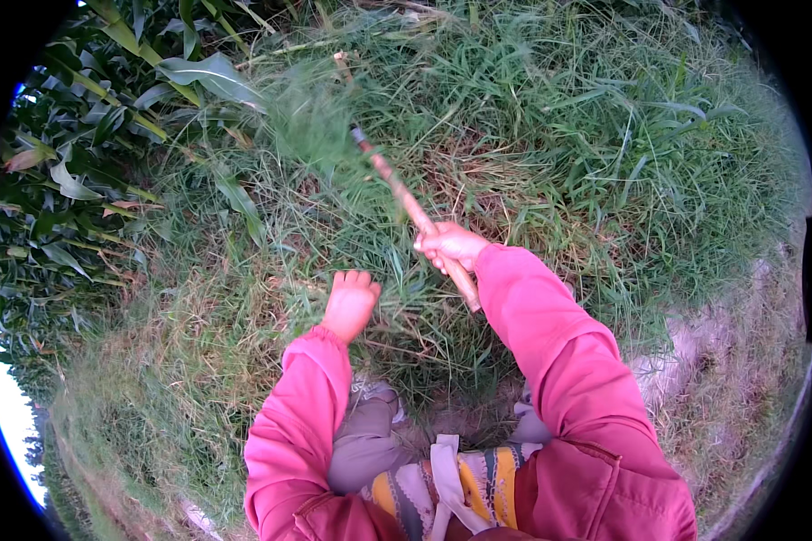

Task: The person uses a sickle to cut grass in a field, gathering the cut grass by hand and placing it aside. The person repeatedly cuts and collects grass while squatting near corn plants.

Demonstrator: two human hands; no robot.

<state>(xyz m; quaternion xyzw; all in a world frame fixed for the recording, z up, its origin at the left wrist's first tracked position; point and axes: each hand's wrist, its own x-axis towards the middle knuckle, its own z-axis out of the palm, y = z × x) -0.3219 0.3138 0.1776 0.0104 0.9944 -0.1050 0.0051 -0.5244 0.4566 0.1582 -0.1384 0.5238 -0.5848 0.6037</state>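
My right hand [452, 247] grips a long wooden tool handle [406, 196] that slants up and to the left. A dark metal collar [358, 134] fits around its far end. Blurred green grass [311, 115] covers what lies beyond the collar, so the tool's head cannot be made out. Lower and to the left, my left hand [352, 301] hangs low over the grass, back up, with its fingers curled downward. Whether stalks are held under those fingers is hidden. Flattened, yellowed grass [477, 179] lies just past my right hand.
Maize plants [101, 135] stand along the left, some leaves reaching over the grass. Tall green grass [622, 128] grows ahead and to the right. A pale bare strip of ground [690, 345] runs at the right. My shoe [382, 392] is partly visible below my left hand.
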